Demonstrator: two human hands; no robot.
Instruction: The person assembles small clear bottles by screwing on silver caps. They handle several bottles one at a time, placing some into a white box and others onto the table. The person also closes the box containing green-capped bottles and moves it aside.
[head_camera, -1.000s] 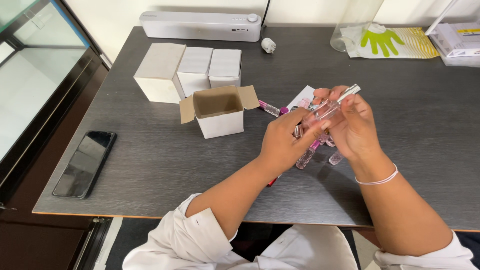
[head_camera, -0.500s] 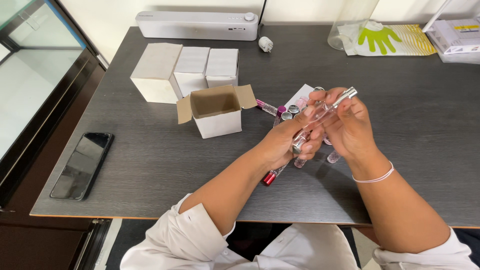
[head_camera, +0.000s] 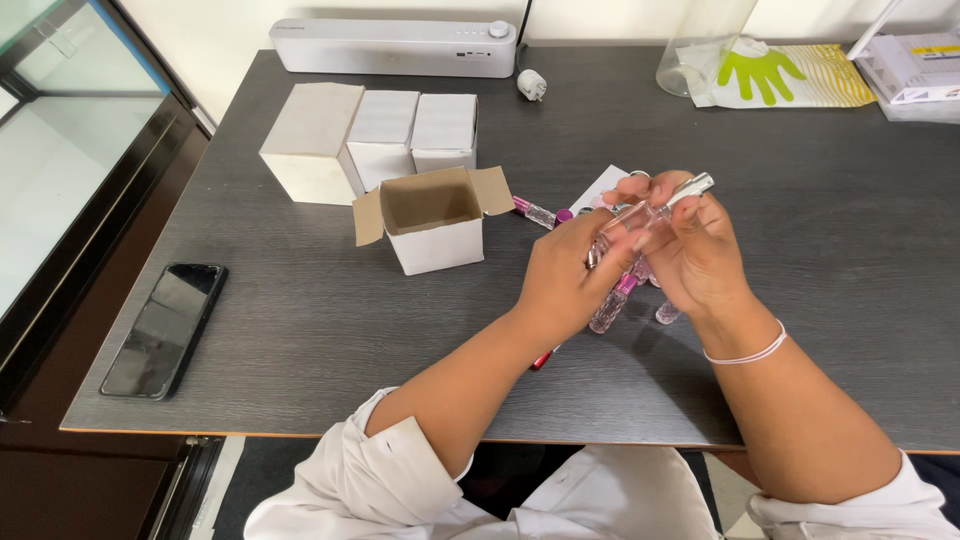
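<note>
- Seen from above: a person in white sleeves sits at a dark grey table (head_camera: 300, 330), both hands raised just over it.
- The right hand (head_camera: 700, 250) pinches a clear glass tube with a silver cap (head_camera: 655, 208), its cap end tilted up and away to the right.
- The left hand (head_camera: 565, 280) closes its fingers on the lower end of the same tube and also grips a second small bottle with a pink cap (head_camera: 612, 305) that hangs down from the palm.
- More small bottles with pink caps (head_camera: 535, 212) lie on the table just beyond and beneath the hands; how many is hard to tell.
- An open white box (head_camera: 432, 222), flaps spread, stands just left of the hands and looks empty.
- Three closed white boxes (head_camera: 370, 135) sit in a row behind it.
- A black phone (head_camera: 165, 328) lies near the table's left edge.
- The work in hand looks like sorting the tubes held between both hands.
- Steady fingers matter here, since the tube is thin and smooth.
</note>
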